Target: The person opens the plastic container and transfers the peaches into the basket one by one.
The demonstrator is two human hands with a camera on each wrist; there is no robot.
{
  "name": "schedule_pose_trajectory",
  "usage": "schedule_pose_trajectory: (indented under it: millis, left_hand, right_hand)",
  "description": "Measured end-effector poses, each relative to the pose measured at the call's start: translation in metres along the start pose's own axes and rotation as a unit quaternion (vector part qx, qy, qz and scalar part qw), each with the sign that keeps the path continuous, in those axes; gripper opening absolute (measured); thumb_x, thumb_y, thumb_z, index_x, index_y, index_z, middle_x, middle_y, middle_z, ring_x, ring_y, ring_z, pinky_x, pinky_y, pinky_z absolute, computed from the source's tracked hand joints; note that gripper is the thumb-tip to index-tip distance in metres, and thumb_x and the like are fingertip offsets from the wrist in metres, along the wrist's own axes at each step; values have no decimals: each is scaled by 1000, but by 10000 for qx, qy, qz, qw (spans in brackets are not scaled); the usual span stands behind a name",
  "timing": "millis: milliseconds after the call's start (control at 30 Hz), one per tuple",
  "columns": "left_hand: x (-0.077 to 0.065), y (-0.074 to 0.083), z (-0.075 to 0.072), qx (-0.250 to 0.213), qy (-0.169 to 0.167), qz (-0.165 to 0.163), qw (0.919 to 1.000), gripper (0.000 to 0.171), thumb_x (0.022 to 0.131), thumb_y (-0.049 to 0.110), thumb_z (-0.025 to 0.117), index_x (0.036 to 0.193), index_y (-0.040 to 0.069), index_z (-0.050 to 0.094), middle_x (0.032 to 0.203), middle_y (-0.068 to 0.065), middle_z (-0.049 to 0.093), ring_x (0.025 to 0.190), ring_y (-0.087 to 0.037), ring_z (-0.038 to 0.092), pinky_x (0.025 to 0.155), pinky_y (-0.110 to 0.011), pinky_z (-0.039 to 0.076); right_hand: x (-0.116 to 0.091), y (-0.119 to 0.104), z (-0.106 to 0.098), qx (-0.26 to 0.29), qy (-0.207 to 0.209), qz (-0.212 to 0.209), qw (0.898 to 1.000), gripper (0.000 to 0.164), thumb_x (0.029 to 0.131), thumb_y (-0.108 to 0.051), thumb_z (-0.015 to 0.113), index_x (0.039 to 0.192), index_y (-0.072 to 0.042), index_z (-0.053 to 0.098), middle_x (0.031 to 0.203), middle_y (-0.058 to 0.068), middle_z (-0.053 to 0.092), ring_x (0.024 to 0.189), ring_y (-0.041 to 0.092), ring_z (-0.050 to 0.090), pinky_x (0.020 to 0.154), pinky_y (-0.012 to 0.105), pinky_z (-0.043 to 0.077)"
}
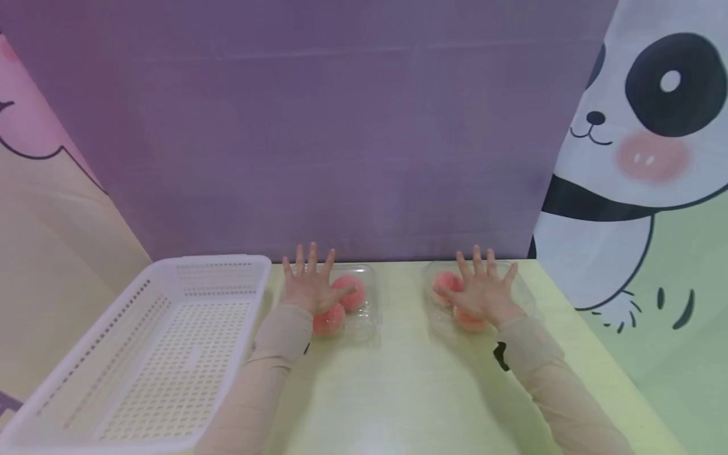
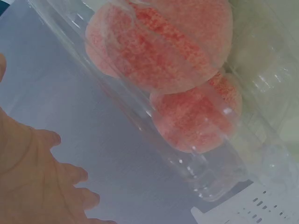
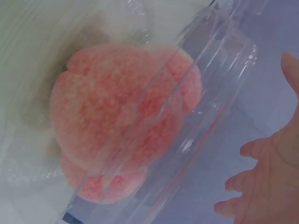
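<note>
Clear boxes (image 1: 364, 325) of pink balls (image 1: 328, 320) right of basket (image 1: 182, 354), long axes indistinct behind wide-fingered left hand (image 1: 309, 289) and right hand (image 1: 483, 292).

Left tray (image 1: 361, 327) partly hidden behind left hand (image 1: 309, 292) — right tray (image 1: 526, 297) behind right hand (image 1: 482, 294).

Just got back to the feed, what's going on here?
A person's left hand and right hand are spread open, each over a clear plastic container of round pink fruit. Neither hand grips anything. Both containers sit on the table, with a white basket at the person's left.
</note>
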State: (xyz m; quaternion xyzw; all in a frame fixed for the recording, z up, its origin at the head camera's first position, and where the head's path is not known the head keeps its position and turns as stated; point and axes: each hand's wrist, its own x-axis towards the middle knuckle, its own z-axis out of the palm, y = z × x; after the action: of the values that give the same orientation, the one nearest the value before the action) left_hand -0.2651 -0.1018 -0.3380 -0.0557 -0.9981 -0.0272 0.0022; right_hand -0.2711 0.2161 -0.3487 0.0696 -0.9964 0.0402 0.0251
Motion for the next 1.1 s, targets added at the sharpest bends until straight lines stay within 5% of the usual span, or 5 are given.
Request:
schedule_pose_trajectory:
  millis: [367, 567, 700, 900, 1100]
  left_hand:
    - [-6, 1, -13, -433, -359, 73, 9984, 76, 89, 64, 28, 148, 20, 12, 153, -19, 2, 139, -40, -7, 111, -60, 2]
    - [-30, 3, -38, -481, -463, 184, 9976, 75, 89, 56, 43, 146, 13, 22, 152, -20, 13, 139, -41, 3, 112, -55, 11]
    - [-51, 0, -50, -429, -353, 479, 9973, 74, 87, 49, 51, 144, 8, 27, 149, -22, 20, 138, -43, 10, 112, -52, 18]
    - [-78, -11, -58, -567, -43, 1017, 9932, 65, 87, 41, 51, 137, 1, 38, 140, -22, 38, 132, -41, 29, 109, -48, 27]
    - [-92, -20, -55, -924, 310, 1351, 9860, 37, 86, 32, 53, 115, 11, 58, 112, -6, 61, 105, -26, 55, 90, -41, 45]
  right_hand:
    - [-2, -16, -10, -160, 128, -214, 9996, 92, 82, -73, 32, 147, -9, 15, 152, 23, 4, 139, 42, -1, 99, 71, -12]
    - [-9, -24, -20, 101, 270, -313, 9991, 95, 81, -75, 27, 145, -6, 20, 150, 24, 14, 138, 42, 6, 104, 67, -6]
    - [-17, -29, -23, 237, 518, -559, 9968, 81, 88, -61, 38, 143, -3, 25, 146, 25, 24, 135, 42, 17, 109, 62, 9]
    - [-33, -33, -13, 836, 1017, -1149, 9846, 64, 90, -38, 52, 135, 4, 36, 136, 26, 40, 126, 42, 36, 104, 54, 31]
    - [-48, -36, 8, 1269, 1567, -1688, 9648, 51, 84, -27, 63, 121, 7, 53, 122, 23, 55, 112, 38, 52, 93, 50, 44]
